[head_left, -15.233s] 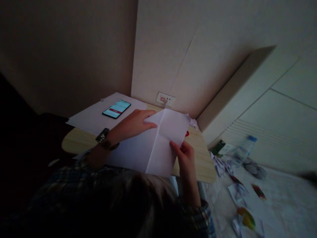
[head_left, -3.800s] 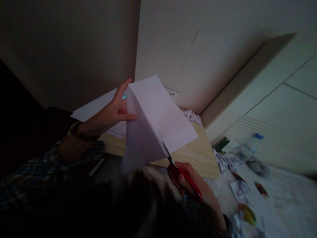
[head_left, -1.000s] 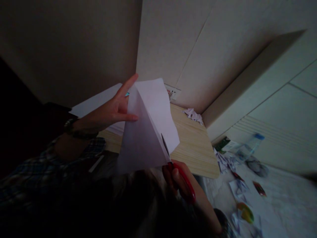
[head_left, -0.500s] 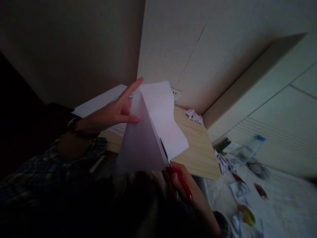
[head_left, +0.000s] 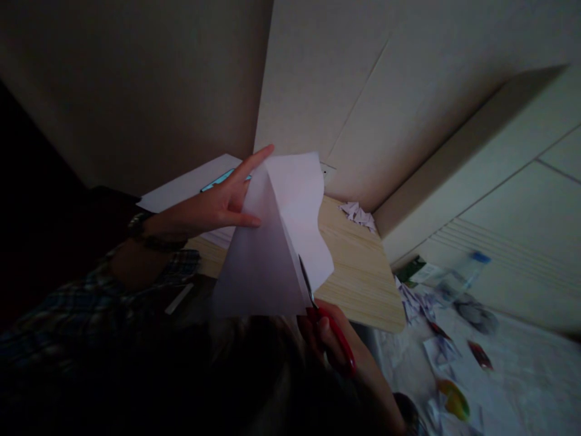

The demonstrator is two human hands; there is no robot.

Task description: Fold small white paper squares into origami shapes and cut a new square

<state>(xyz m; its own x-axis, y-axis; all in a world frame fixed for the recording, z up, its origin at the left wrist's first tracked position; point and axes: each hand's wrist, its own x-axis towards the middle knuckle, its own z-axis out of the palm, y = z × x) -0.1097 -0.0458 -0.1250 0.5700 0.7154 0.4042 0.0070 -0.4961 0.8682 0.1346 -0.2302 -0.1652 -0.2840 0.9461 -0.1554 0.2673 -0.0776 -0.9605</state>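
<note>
A folded sheet of white paper point(head_left: 265, 260) is held up over the table, its two layers spreading apart on the right. My left hand point(head_left: 236, 197) grips its upper left edge, thumb on the near face and the other fingers partly hidden behind. In my right hand point(head_left: 333, 330) are red-handled scissors point(head_left: 341, 345), fingers wrapped round the handles. The scissors' blades lie along the paper's right-hand fold, pointing up and away. How far they stand apart I cannot tell.
Behind my left hand are more white sheets point(head_left: 181, 181) with a lit phone point(head_left: 220, 178) on them. Folded paper pieces point(head_left: 357, 215) lie at the back of the wooden table point(head_left: 358, 266). A plastic bottle point(head_left: 465, 275), scraps and a yellow-green round thing point(head_left: 454, 399) are on the floor.
The view has shifted slightly, with hands, paper and scissors a little further right in it. The paper's far right flap has drawn inward. More of the phone shows behind my left hand.
</note>
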